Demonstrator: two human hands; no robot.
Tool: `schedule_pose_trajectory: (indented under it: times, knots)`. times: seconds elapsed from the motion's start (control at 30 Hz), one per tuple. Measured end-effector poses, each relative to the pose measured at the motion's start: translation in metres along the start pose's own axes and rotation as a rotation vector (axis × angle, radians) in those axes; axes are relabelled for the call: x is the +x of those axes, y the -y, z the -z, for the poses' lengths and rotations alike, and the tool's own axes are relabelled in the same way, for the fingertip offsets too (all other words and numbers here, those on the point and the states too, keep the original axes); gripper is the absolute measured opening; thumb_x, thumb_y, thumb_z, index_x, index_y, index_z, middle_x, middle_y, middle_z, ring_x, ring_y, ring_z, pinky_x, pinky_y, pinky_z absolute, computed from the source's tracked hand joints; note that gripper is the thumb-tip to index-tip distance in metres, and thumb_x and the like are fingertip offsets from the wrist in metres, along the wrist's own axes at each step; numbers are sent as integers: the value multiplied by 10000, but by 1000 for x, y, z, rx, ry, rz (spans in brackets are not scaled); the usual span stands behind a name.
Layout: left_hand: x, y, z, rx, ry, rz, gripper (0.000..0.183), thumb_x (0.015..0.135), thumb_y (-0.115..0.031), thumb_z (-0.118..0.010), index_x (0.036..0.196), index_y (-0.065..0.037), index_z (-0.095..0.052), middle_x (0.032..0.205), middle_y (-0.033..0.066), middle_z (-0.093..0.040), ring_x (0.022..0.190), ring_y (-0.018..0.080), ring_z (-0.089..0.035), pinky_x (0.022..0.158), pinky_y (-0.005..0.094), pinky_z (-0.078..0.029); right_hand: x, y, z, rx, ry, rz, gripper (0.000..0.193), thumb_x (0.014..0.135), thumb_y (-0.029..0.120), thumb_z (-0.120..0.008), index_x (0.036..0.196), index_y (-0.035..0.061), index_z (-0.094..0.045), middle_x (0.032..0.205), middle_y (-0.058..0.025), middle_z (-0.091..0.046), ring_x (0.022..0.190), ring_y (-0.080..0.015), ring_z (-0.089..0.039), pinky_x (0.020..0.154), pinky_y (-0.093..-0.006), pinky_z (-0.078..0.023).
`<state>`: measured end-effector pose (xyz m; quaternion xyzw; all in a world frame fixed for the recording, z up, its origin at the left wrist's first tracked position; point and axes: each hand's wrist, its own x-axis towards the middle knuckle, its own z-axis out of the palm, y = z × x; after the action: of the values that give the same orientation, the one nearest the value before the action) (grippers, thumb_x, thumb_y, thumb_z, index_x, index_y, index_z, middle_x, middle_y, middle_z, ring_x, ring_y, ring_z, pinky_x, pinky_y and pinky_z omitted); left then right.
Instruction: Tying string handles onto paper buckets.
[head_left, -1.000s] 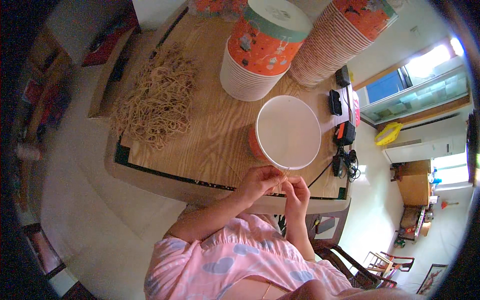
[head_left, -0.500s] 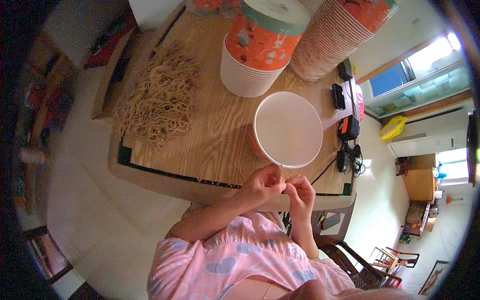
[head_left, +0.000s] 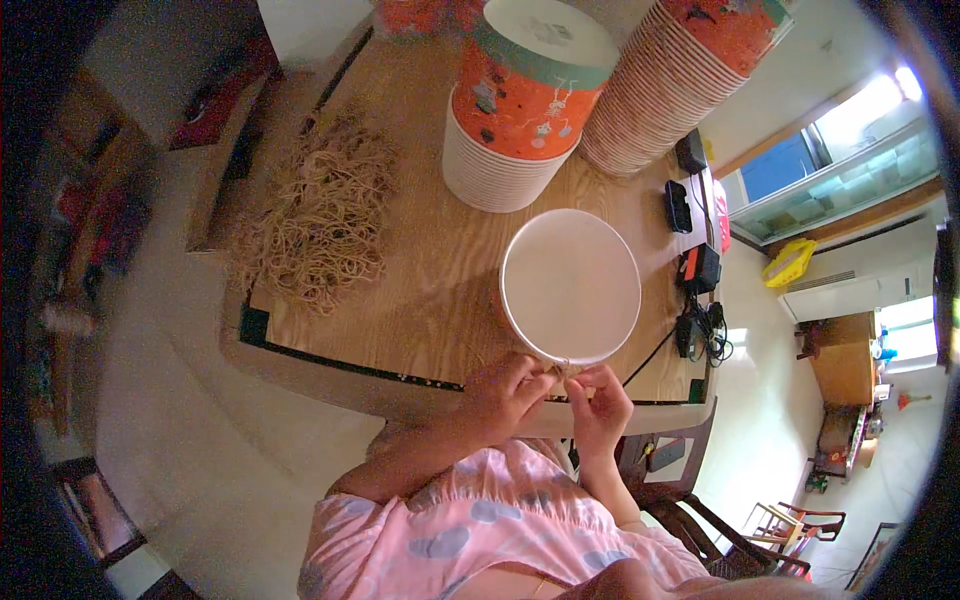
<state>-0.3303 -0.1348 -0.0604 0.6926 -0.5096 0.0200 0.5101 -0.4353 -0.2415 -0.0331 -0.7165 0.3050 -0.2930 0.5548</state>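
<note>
A white paper bucket (head_left: 570,285) stands upright near the front edge of the table, its open mouth toward me. Both hands meet at its near rim. My left hand (head_left: 508,395) is closed in a pinch on a short piece of twine (head_left: 564,369), which shows as a small brown tangle beside the rim. From the other side my right hand (head_left: 601,402) pinches the same twine, thumb and forefinger together. How the twine runs between my fingers is too small to make out. To the left lies a loose heap of tan twine (head_left: 325,215).
Behind the bucket rises a stack of orange and white paper buckets (head_left: 525,115), with a taller stack (head_left: 670,85) farther right. Black adapters (head_left: 700,268) and cables line the table's right edge. A dark wooden chair (head_left: 700,510) stands at the lower right.
My fingertips have moved slightly apart, and a brown bit of twine now shows between them. The bucket, stacks and table edge sit a little lower in the picture.
</note>
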Motion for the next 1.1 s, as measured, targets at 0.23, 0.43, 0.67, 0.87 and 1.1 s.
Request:
schedule_pose_trajectory:
  times: [0.23, 0.43, 0.67, 0.87, 1.1]
  knots:
    - [-8, -4, -8, 28, -40, 39, 167, 737, -133, -628, 888, -76, -585, 821, 71, -539, 733, 226, -569, 563, 324, -465, 5, 3, -4, -314, 33, 379, 129, 688, -70, -652, 724, -1, -549, 691, -51, -555, 746, -159, -510, 757, -281, -398]
    - [-1, -7, -9, -230, -138, 109, 156, 771, -51, -597, 923, -45, -562, 781, 59, -552, 671, 193, -566, 567, 305, -471, 6, -3, -1, -194, -17, 157, 127, 677, -53, -657, 721, 18, -561, 705, -74, -580, 669, -190, -537, 629, -277, -428]
    - [12, -7, 1, -999, 92, 929, 136, 821, -122, -612, 922, -33, -591, 772, -3, -583, 708, 68, -549, 628, 227, -462, 5, -6, 0, -165, -12, 193, 119, 694, -62, -643, 715, 12, -552, 723, -69, -574, 691, -160, -534, 633, -261, -426]
    - [6, -7, -10, -972, 66, 827, 115, 802, -103, -622, 885, -25, -604, 759, -11, -588, 681, 56, -531, 596, 204, -437, 4, -2, -2, -126, -33, 120, 118, 694, -52, -654, 720, 12, -558, 738, -66, -574, 696, -157, -537, 637, -254, -432]
    - [3, -11, -16, -668, -57, 657, 97, 757, -51, -640, 832, -13, -591, 664, -8, -534, 536, 37, -431, 492, 215, -367, 1, -1, -1, -310, -11, 344, 132, 689, -108, -621, 779, -19, -583, 816, -82, -551, 748, -158, -526, 665, -239, -431]
